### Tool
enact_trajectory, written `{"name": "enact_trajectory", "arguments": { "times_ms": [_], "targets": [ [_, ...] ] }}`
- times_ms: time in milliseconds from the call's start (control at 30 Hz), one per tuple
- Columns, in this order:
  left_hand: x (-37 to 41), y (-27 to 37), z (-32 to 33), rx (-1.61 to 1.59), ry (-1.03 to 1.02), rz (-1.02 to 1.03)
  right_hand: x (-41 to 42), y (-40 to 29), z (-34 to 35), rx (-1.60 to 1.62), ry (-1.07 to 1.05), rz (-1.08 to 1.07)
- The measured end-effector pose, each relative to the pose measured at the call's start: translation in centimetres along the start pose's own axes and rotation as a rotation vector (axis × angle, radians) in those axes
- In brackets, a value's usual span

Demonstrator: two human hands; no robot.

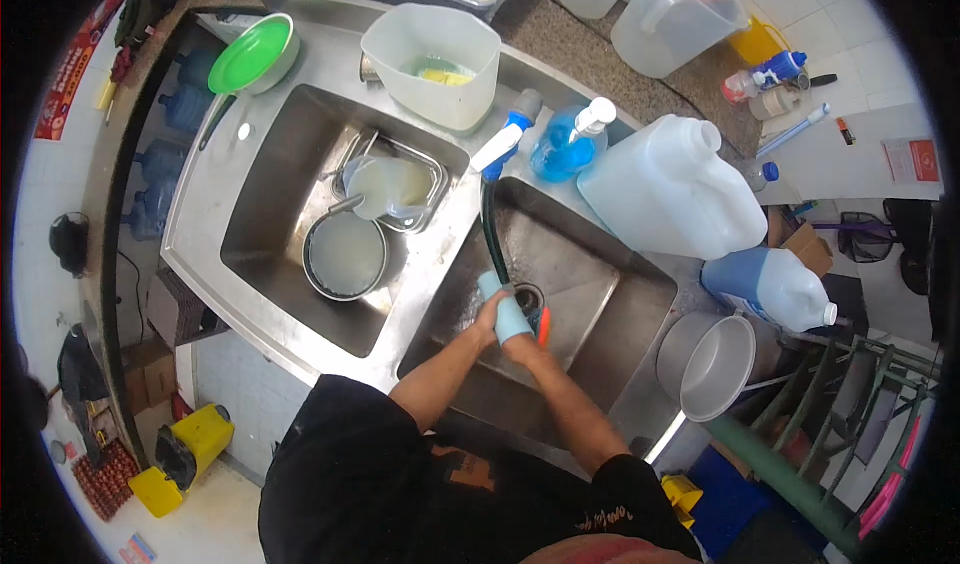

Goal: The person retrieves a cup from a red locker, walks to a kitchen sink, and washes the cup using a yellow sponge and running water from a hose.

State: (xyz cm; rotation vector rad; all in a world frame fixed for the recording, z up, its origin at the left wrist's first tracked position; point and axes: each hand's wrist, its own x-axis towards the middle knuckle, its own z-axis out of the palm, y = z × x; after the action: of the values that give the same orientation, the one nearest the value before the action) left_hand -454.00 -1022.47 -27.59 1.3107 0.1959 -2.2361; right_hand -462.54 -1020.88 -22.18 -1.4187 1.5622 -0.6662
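Observation:
In the right-hand basin of a steel double sink [450, 234], my left hand [488, 318] grips a light blue cylindrical object [511, 316], perhaps a cup or tumbler. My right hand [521, 348] is at its lower end, its fingers largely hidden. A dark hose [491, 234] runs down from a tap with a blue and white handle [501, 144] to the blue object. Beside the drain [529, 297], an orange and dark item [543, 325] lies partly hidden by my right hand. The left basin holds a round metal pot of cloudy water [345, 255] and a clear plastic jug [390, 187] over a metal tray [429, 211].
Behind the basins stand a translucent tub [431, 68], a bottle of blue liquid with a pump [566, 147] and a large white jerrycan [667, 196]. A green bowl [251, 57] sits at the back left. To the right are a blue-liquid jug [765, 286] and an empty metal pot [705, 365].

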Motion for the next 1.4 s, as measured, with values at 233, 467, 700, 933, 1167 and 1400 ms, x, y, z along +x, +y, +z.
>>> {"name": "enact_trajectory", "arguments": {
  "times_ms": [233, 467, 700, 933, 1167, 1400],
  "targets": [
    [-1.9, 2.2, 0.9, 0.11, -0.07, -0.123, 2.3, -0.7, 1.7, -0.165, -0.023, -0.012],
    [-0.1, 2.2, 0.6, 0.057, -0.093, -0.108, 5.6, -0.4, 1.7, -0.097, -0.098, 0.081],
    [5.3, 0.0, 2.1, -0.231, 0.021, 0.065, 7.3, 3.3, -1.6, 0.401, -0.205, 0.33],
    [3.5, -1.8, 2.1, -0.163, 0.173, 0.078, 3.9, 3.2, -2.4, 0.873, -0.143, 0.533],
    [5.6, 1.0, -2.8, -0.127, 0.1, 0.097, -0.3, 7.0, 0.5, 0.797, -0.254, 0.515],
    [3.6, 1.1, -0.7, -0.094, 0.065, 0.065, 1.9, 5.4, 2.3, 0.167, -0.04, 0.116]
  ]
}}
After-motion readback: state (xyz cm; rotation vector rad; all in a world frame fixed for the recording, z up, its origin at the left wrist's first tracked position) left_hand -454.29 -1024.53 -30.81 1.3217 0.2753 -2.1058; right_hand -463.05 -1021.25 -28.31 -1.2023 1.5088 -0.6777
